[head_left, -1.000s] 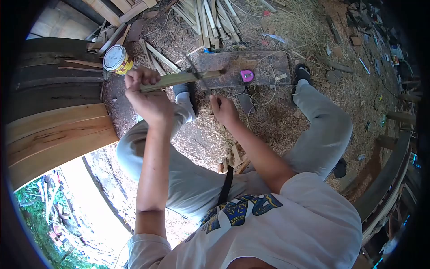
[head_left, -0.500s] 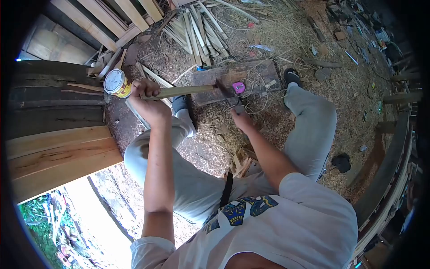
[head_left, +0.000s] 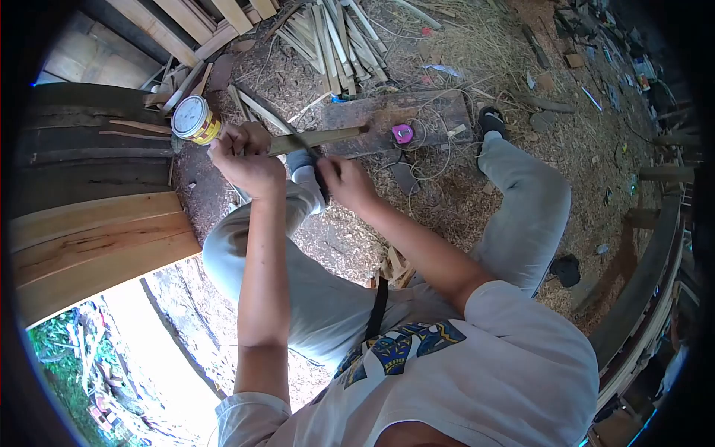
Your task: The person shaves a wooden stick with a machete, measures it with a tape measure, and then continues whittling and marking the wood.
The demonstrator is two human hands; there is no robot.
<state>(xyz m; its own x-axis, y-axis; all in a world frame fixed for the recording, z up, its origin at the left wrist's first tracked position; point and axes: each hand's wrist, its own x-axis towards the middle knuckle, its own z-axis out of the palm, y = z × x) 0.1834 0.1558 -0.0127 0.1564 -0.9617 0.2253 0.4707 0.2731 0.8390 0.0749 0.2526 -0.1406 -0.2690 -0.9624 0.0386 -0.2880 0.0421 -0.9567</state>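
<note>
My left hand (head_left: 246,160) is closed around the near end of a pale wooden stick (head_left: 320,138). The stick's far end reaches over a worn board (head_left: 350,115) on the ground. My right hand (head_left: 346,181) grips a dark blade-like tool (head_left: 305,147), which crosses the stick close to my left hand and is blurred. A pink tape measure (head_left: 402,133) lies on the board, with thin cord (head_left: 439,145) looped beside it.
A white-lidded tin (head_left: 191,118) stands left of my left hand. Beyond the board is a pile of thin sticks (head_left: 335,45). Wooden planks (head_left: 104,238) form an edge at the left. Shavings cover the ground around my feet.
My right hand and the dark tool have moved left along the stick, from near its far end to close by my left hand. My left hand still holds the stick.
</note>
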